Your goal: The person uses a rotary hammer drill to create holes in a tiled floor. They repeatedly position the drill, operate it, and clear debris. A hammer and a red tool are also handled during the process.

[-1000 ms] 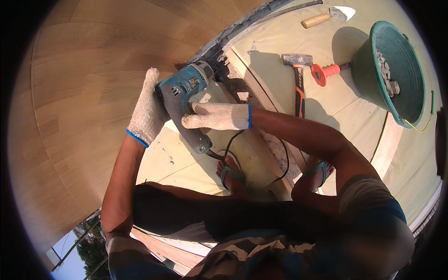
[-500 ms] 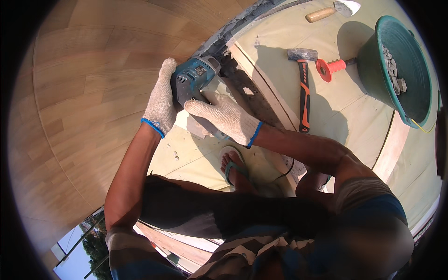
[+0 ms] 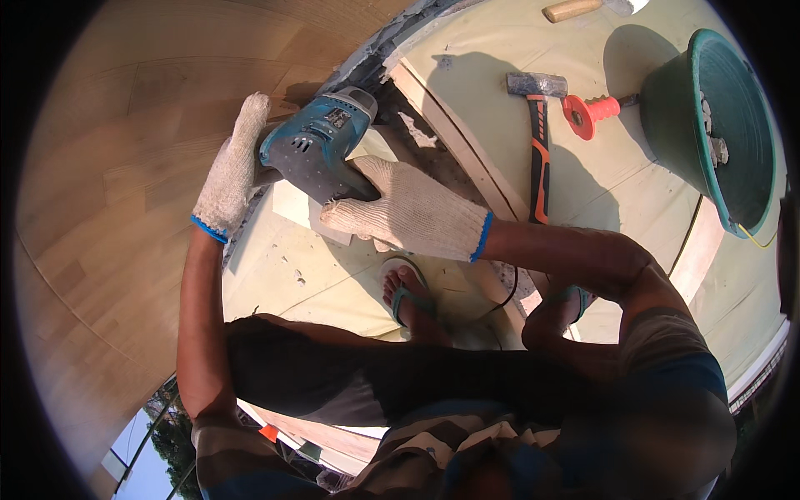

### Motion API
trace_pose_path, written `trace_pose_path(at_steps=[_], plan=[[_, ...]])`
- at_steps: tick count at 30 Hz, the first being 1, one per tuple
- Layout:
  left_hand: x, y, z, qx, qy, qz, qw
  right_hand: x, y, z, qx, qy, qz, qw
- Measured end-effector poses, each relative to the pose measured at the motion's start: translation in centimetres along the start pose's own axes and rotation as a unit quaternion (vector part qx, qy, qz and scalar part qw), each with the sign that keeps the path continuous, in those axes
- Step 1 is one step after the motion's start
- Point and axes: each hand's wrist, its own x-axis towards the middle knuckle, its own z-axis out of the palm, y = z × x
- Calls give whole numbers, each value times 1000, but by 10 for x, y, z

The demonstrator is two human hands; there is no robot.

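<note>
Vs. 0.5 s ago: right hand (image 3: 408,218) slid down the body; left hand (image 3: 229,171) unchanged. Both hands grip teal power tool (image 3: 321,142), grey underside, tilted against wood-look wall (image 3: 108,167). Hammer (image 3: 537,133) at 3 o'clock.

One fisheye view from the person's head, looking steeply down and close onto both gloved hands, knees and feet; edges curve toward a dark rim.
</note>
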Motion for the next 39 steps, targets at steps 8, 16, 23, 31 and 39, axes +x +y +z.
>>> trace_pose_path(at_steps=[8, 16, 23, 31, 39], plan=[[31, -27, -19, 52, -45, 96, 993, 39, 59, 85, 29, 142, -58, 988], [54, -122, -68, 515, 122, 400, 749, 5, 20, 25, -40, 84, -59, 994], [36, -77, -21, 221, 106, 180, 953, -1, 4, 0, -43, 26, -35, 998], [40, -68, -36, 117, -30, 184, 976, 21, 51, 74, -16, 147, -53, 988], [-20, -17, 18, -263, -78, -62, 960, 21, 39, 60, 6, 107, -43, 993]])
